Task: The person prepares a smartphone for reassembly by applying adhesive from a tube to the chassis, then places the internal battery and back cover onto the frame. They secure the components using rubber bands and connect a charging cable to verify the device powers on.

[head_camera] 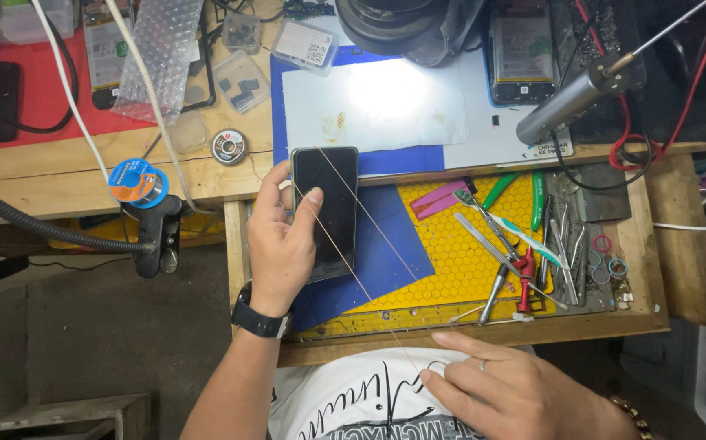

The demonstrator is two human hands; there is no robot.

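My left hand (281, 236) grips a black smartphone (326, 212) by its left edge, thumb on the dark screen, and holds it over a blue mat (385, 244) in an open drawer. A thin wire (353, 220) loops around the phone's top and runs down in two strands to my right hand (508, 387). That hand pinches the wire ends near my white shirt at the bottom of the head view. A black watch sits on my left wrist.
The drawer (646, 269) holds a yellow honeycomb mat (467, 253), tweezers, screwdrivers, a toothbrush and pink picks. On the wooden bench above lie a blue work mat (418, 159), a white sheet, an opened phone (520, 53), small parts boxes, solder spools (134, 181) and a metal tool handle (577, 98).
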